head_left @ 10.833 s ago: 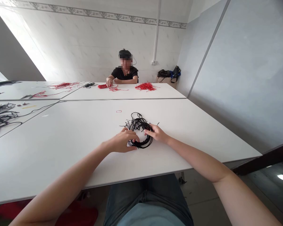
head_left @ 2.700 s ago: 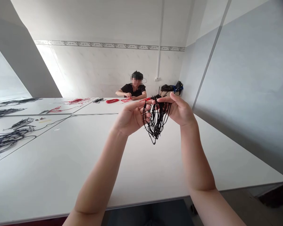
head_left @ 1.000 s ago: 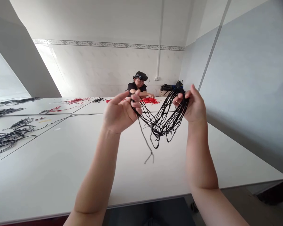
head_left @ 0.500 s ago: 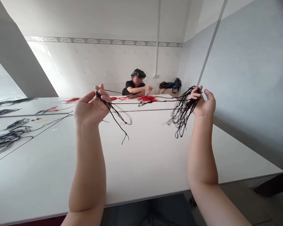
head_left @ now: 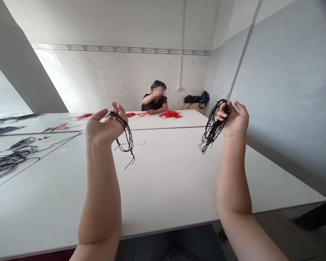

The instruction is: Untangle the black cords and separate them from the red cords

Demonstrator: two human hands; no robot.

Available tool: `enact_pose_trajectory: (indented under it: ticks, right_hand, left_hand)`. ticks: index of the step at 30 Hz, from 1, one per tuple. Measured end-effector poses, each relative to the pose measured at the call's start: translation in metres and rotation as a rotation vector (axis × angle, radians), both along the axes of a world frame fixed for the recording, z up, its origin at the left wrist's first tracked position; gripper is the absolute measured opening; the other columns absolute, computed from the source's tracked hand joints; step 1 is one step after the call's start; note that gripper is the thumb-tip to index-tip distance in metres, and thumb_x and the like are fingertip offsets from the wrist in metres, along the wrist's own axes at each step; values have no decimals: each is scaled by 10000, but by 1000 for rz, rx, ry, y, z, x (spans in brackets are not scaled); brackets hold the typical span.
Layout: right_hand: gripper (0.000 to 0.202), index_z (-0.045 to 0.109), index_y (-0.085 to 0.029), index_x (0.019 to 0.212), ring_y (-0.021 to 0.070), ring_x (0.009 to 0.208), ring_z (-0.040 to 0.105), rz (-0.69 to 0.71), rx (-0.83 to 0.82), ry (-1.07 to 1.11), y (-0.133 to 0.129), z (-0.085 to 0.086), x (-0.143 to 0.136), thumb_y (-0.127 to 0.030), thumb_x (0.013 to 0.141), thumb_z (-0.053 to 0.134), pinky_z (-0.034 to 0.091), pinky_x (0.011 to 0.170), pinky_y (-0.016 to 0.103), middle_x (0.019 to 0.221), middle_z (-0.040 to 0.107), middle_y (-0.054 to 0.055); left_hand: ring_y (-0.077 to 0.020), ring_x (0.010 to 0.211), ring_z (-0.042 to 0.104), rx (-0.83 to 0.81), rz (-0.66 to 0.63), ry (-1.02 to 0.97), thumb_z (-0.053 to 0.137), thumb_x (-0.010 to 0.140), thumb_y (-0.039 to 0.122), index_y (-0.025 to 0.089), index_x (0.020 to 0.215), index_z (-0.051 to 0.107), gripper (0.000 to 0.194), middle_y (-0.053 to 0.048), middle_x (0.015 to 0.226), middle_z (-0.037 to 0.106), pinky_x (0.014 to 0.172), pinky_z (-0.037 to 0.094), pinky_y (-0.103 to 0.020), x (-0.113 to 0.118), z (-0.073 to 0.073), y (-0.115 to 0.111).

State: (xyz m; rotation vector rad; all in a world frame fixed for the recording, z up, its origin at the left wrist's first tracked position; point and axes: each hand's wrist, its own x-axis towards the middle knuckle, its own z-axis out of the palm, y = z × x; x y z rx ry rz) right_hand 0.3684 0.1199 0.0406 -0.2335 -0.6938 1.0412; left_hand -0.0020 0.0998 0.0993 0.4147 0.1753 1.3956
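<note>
Both hands are raised above the white table, palms toward me. Over the fingers of my left hand (head_left: 107, 125) hang a few thin black braided cords (head_left: 130, 137), their knotted, frayed ends dangling below; its thumb stands apart from the other fingers. My right hand (head_left: 235, 117) holds a thicker bundle of looped black braided cords (head_left: 214, 127) between its curled fingers. The bundle droops to the left of that hand. No cord spans the gap between the hands.
Black cord piles (head_left: 12, 161) lie at the left of the white table (head_left: 168, 181). Across it sits a person (head_left: 154, 101) near a heap of red cords (head_left: 170, 114). Bags (head_left: 197, 98) rest on a box in the back corner. A grey wall (head_left: 288, 90) stands at right.
The black cords stretched between my hands have come away from the right side and now hang from my left hand. Across the table, the person has lifted a hand to the face.
</note>
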Motion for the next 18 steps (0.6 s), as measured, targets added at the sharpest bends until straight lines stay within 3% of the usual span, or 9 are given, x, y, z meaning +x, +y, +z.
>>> enact_pose_trajectory:
  ticks: [4,7,10,13,18]
  right_hand:
    - [171,605,-195,672,69,495,458,58,8,-170,-3,7,-26,-343,749,643,365,435,212,746,630,0]
    - [210,593,-195,655,75,492,463,117,13,-281,-6,11,-41,-372,731,678,356,440,224,732,622,-1]
    - [250,583,-194,629,70,457,433,183,31,-396,-11,14,-49,-397,726,692,327,430,228,698,608,-3]
    - [293,604,-190,606,75,439,432,226,52,-520,-17,15,-53,-436,741,689,327,439,239,646,598,8]
    - [290,688,-201,688,93,477,480,181,141,-682,-23,16,-62,-476,778,664,385,489,263,711,637,29]
  left_hand:
    - [-99,616,632,27,-119,70,385,834,86,184,996,524,235,-26,700,645,460,490,-143,28,-5,7]
    - [-90,639,639,32,-266,195,438,812,67,139,873,570,162,-46,691,622,446,454,-94,50,-13,12]
    - [-144,704,659,121,-334,385,514,800,119,112,869,631,136,-77,739,640,531,520,-169,69,-21,10]
    - [-186,747,663,246,-434,547,545,805,192,86,972,670,234,-106,863,677,631,559,-278,83,-28,2]
    - [-204,823,664,301,-536,672,512,834,216,73,959,690,261,-113,922,692,672,548,-301,99,-36,-2]
